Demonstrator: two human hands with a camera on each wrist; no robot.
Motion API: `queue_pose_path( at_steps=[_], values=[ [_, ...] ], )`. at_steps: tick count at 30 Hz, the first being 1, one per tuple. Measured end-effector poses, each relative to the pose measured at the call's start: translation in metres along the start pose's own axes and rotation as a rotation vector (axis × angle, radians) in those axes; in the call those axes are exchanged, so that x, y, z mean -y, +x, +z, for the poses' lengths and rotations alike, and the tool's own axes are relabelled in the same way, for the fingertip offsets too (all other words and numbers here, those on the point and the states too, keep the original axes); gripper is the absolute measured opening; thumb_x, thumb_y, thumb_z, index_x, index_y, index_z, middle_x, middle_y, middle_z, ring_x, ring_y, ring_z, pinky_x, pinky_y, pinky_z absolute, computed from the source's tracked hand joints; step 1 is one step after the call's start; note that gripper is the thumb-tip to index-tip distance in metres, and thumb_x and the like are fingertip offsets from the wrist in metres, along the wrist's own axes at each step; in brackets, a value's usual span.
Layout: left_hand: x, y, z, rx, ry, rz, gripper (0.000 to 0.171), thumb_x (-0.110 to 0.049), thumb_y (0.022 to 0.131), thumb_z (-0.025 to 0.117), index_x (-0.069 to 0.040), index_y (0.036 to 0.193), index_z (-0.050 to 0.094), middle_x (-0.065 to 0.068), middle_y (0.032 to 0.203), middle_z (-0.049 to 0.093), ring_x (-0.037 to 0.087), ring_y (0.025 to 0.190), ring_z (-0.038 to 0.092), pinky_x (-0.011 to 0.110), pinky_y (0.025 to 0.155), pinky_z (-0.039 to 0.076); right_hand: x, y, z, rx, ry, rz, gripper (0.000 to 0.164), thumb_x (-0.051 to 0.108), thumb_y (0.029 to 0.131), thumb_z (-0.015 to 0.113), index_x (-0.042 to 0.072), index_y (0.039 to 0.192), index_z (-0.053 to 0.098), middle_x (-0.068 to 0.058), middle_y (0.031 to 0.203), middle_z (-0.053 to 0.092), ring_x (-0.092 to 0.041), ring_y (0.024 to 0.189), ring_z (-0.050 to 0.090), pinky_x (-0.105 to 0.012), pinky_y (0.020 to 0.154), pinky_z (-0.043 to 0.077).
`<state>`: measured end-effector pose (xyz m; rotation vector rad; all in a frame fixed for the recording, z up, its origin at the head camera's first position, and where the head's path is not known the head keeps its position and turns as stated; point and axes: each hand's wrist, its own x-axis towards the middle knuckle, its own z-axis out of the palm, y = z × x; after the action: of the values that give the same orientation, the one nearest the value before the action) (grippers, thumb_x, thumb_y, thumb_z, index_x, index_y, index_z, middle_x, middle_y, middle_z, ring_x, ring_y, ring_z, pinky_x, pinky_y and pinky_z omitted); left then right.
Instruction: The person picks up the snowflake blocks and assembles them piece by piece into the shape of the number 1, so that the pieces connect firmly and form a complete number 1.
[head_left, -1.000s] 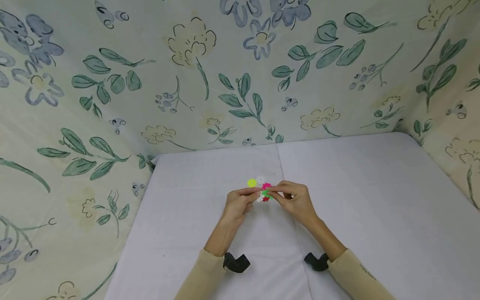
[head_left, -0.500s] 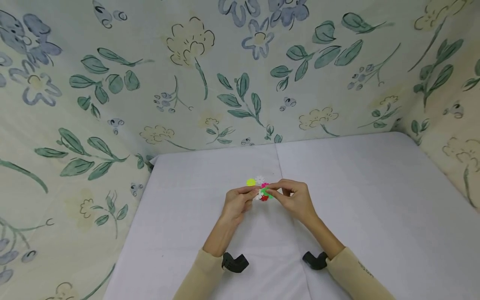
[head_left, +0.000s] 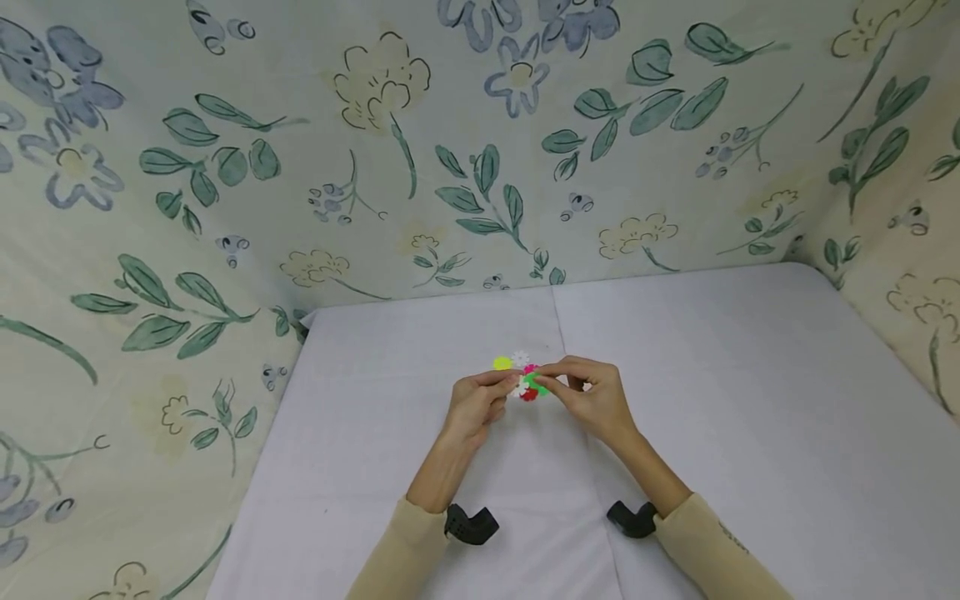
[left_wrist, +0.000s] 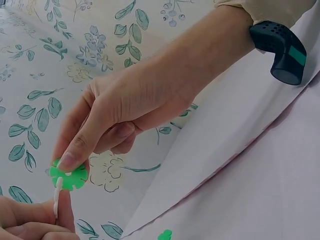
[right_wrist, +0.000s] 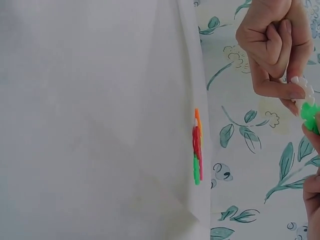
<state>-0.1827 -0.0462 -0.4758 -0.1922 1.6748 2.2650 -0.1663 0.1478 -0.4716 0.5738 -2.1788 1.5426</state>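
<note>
The left hand [head_left: 472, 407] pinches one white disc [right_wrist: 305, 91], the right hand [head_left: 597, 403] one notched green disc [left_wrist: 75, 180] touching it.

A table [head_left: 750, 400] stands under a white cloth [head_left: 360, 433], a crease [head_left: 559, 321] running from its far edge toward the near side. The back wall [head_left: 517, 267], left wall [head_left: 45, 275] and right wall [head_left: 873, 258] carry blue flowers [head_left: 519, 77], yellow blossoms [head_left: 367, 83] and green leaves [head_left: 489, 171]; the covering is probably hung fabric, though detail is soft. Light is muted, with a peach tint at right.
</note>
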Motion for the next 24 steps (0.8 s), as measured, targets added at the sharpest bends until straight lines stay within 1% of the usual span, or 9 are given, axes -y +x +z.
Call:
queue_pose_path(
  at_steps=[3, 6, 8, 10, 14, 20, 24],
  values=[
    [-0.001, 0.001, -0.003, -0.012, 0.007, -0.005, 0.028, -0.004, 0.095, 0.071, 0.013, 0.118, 0.07, -0.008, 0.07, 0.063, 0.001, 0.044, 0.026, 0.017, 0.046, 0.02, -0.012, 0.001, -0.006, -0.004, -0.008, 0.006, 0.015, -0.006, 0.081, 0.083, 0.003, 0.093, 0.082, -0.011, 0.075, 0.075, -0.013, 0.052, 0.035, -0.025, 0.048, 0.028],
    [-0.002, 0.003, -0.008, -0.03, 0.004, -0.006, 0.026, -0.001, 0.095, 0.07, 0.013, 0.116, 0.071, -0.008, 0.067, 0.059, 0.002, 0.044, 0.025, 0.017, 0.046, 0.019, -0.015, 0.002, -0.013, -0.026, -0.006, 0.037, 0.014, -0.003, 0.083, 0.083, 0.006, 0.093, 0.083, -0.008, 0.074, 0.074, -0.013, 0.054, 0.036, -0.025, 0.049, 0.029],
    [-0.002, 0.003, -0.01, -0.031, 0.009, -0.004, 0.025, -0.002, 0.095, 0.071, 0.012, 0.115, 0.071, -0.008, 0.067, 0.059, 0.001, 0.045, 0.025, 0.017, 0.046, 0.02, -0.016, 0.001, -0.014, -0.028, 0.009, 0.068, 0.013, 0.002, 0.085, 0.084, 0.01, 0.095, 0.083, -0.004, 0.076, 0.075, -0.013, 0.055, 0.037, -0.025, 0.049, 0.029],
    [-0.001, 0.003, -0.009, -0.021, 0.011, 0.0, 0.024, -0.003, 0.095, 0.071, 0.012, 0.114, 0.072, -0.008, 0.068, 0.06, 0.001, 0.044, 0.026, 0.017, 0.046, 0.02, -0.016, 0.0, -0.01, -0.025, 0.03, 0.092, 0.012, 0.006, 0.085, 0.084, 0.013, 0.095, 0.084, -0.001, 0.077, 0.076, -0.012, 0.055, 0.037, -0.026, 0.049, 0.03],
    [0.0, 0.002, -0.005, 0.004, 0.029, -0.002, 0.026, -0.007, 0.095, 0.073, 0.011, 0.115, 0.073, -0.009, 0.069, 0.062, 0.002, 0.045, 0.026, 0.018, 0.046, 0.02, -0.013, -0.001, -0.001, -0.022, 0.056, 0.134, 0.011, 0.011, 0.085, 0.085, 0.013, 0.096, 0.084, -0.004, 0.08, 0.077, -0.012, 0.054, 0.036, -0.025, 0.048, 0.029],
    [0.0, 0.001, -0.001, -0.001, 0.016, 0.001, 0.029, -0.006, 0.096, 0.071, 0.014, 0.118, 0.07, -0.009, 0.069, 0.063, 0.002, 0.044, 0.026, 0.018, 0.046, 0.019, -0.01, -0.003, 0.004, -0.045, 0.061, 0.158, 0.012, 0.008, 0.084, 0.085, 0.01, 0.096, 0.083, -0.007, 0.083, 0.079, -0.011, 0.054, 0.035, -0.025, 0.047, 0.028],
    [0.0, 0.0, 0.0, -0.007, 0.0, 0.0, 0.031, -0.005, 0.096, 0.071, 0.015, 0.119, 0.068, -0.009, 0.069, 0.063, 0.001, 0.044, 0.026, 0.017, 0.046, 0.02, -0.01, -0.005, 0.006, -0.062, 0.07, 0.158, 0.012, 0.007, 0.084, 0.085, 0.012, 0.095, 0.083, -0.007, 0.083, 0.079, -0.01, 0.053, 0.034, -0.024, 0.047, 0.028]
  ],
)
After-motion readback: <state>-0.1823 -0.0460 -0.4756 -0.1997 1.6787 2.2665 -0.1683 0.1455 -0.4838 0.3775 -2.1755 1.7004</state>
